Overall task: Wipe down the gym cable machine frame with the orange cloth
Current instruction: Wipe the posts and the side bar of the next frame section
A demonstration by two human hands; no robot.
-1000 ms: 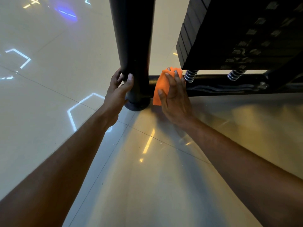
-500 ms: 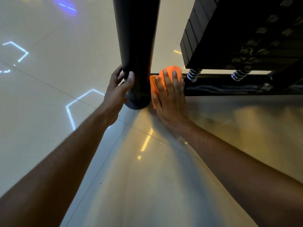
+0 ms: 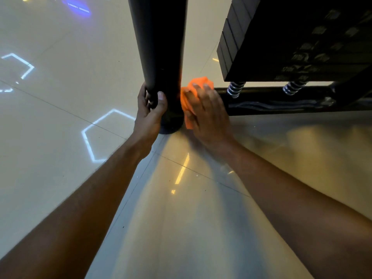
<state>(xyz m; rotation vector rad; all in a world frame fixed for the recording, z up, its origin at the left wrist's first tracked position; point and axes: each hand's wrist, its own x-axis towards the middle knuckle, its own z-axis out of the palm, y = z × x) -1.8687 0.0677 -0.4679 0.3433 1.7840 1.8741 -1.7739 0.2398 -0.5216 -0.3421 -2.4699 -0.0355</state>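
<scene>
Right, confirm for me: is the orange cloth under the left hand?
No, the orange cloth sits under the right hand, while the left hand grips the black upright post.

A crumpled orange cloth is pressed against the black cable machine frame, at the joint where a thick round upright post meets a low horizontal base bar running toward 3 o'clock. The post stands upright on the floor. The cloth lies at the post's 3 o'clock side, near its foot.
</scene>
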